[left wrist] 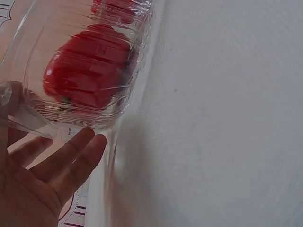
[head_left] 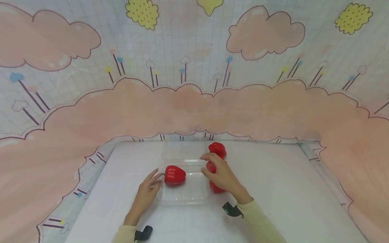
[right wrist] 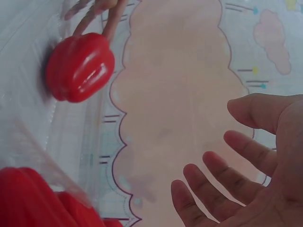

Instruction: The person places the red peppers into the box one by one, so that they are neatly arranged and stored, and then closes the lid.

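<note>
An open clear plastic clamshell box (head_left: 188, 195) lies on the white table with a red bell pepper (head_left: 174, 176) in its near half, stem to the left. My left hand (head_left: 146, 193) is at the box's left edge, fingers extended beside the pepper's stem; in the left wrist view its fingertips (left wrist: 98, 142) are by the box wall. Over several red peppers (head_left: 217, 187) along the box's right side hovers my right hand (head_left: 225, 176). The right wrist view shows its fingers (right wrist: 248, 149) spread and slightly bent, with nothing between them. That hand partly hides those peppers in the head view.
The box's other half (head_left: 185, 150) lies flat toward the back of the white table (head_left: 273, 182). Behind the table and at its sides hangs a printed cloth (head_left: 194, 111) with clouds. A black wrist camera mount (head_left: 232, 210) sticks out beside the right sleeve.
</note>
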`<action>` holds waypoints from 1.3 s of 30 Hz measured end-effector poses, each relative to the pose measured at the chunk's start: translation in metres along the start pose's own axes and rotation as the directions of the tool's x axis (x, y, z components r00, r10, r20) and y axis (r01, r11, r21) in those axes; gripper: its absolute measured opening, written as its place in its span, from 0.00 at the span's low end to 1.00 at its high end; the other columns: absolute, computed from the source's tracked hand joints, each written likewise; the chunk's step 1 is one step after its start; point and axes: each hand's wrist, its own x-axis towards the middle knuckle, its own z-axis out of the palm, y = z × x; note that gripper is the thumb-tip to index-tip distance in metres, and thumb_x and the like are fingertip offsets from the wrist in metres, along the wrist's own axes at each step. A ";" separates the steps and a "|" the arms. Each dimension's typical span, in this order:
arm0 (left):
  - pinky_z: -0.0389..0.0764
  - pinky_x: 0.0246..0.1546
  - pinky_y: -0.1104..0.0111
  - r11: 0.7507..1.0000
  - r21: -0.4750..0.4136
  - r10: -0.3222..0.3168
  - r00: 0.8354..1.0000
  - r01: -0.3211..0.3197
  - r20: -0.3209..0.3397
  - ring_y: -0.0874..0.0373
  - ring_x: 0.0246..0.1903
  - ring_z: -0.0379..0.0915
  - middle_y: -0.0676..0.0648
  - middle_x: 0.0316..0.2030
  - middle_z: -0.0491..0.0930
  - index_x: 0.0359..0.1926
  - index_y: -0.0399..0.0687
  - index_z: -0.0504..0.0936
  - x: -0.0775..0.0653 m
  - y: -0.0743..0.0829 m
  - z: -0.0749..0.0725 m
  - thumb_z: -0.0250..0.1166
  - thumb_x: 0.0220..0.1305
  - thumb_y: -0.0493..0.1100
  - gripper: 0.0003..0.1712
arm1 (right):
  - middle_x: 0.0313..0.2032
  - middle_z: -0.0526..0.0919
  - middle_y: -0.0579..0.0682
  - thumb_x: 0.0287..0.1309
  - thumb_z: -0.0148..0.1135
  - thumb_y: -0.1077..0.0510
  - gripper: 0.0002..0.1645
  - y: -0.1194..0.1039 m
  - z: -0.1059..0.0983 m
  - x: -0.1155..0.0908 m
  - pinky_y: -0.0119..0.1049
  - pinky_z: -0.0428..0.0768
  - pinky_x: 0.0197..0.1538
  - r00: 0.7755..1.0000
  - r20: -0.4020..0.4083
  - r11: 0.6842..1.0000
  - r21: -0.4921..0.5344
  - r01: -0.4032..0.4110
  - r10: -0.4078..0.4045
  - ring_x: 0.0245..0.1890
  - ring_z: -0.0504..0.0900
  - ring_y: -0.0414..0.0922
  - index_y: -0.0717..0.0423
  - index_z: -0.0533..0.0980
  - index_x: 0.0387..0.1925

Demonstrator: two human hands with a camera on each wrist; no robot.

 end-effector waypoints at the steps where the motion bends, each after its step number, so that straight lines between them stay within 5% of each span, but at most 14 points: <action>1: 0.84 0.51 0.57 1.000 -0.004 -0.005 1.000 0.005 0.002 0.46 0.54 0.81 0.44 0.72 0.64 0.64 0.41 0.75 0.000 0.000 0.000 0.57 0.65 0.32 0.25 | 0.59 0.76 0.47 0.56 0.68 0.56 0.27 0.001 -0.001 -0.001 0.55 0.80 0.60 1.000 -0.001 1.000 -0.001 -0.003 0.003 0.61 0.74 0.48 0.44 0.74 0.59; 19: 0.84 0.50 0.56 1.000 0.006 -0.010 1.000 0.010 0.015 0.46 0.55 0.80 0.44 0.72 0.64 0.64 0.41 0.75 0.002 0.003 -0.002 0.58 0.65 0.32 0.25 | 0.57 0.78 0.50 0.54 0.70 0.59 0.28 0.033 -0.014 -0.012 0.52 0.85 0.52 0.997 -0.033 0.998 0.009 -0.067 0.068 0.57 0.77 0.56 0.48 0.74 0.57; 28: 0.83 0.52 0.54 1.000 0.015 -0.002 1.000 0.002 0.009 0.47 0.55 0.81 0.44 0.72 0.64 0.64 0.41 0.75 0.002 0.002 -0.002 0.58 0.65 0.32 0.25 | 0.56 0.78 0.50 0.56 0.67 0.61 0.27 0.054 -0.022 -0.020 0.53 0.85 0.52 0.999 -0.046 1.000 0.019 -0.014 0.014 0.55 0.78 0.56 0.48 0.73 0.58; 39: 0.84 0.51 0.55 1.000 0.013 -0.004 1.000 0.004 0.005 0.46 0.55 0.81 0.43 0.72 0.64 0.63 0.40 0.75 0.000 0.003 -0.002 0.58 0.65 0.33 0.25 | 0.58 0.77 0.53 0.55 0.68 0.57 0.30 0.068 -0.024 -0.033 0.55 0.81 0.58 0.989 -0.024 0.989 -0.027 -0.145 0.145 0.60 0.76 0.57 0.49 0.72 0.60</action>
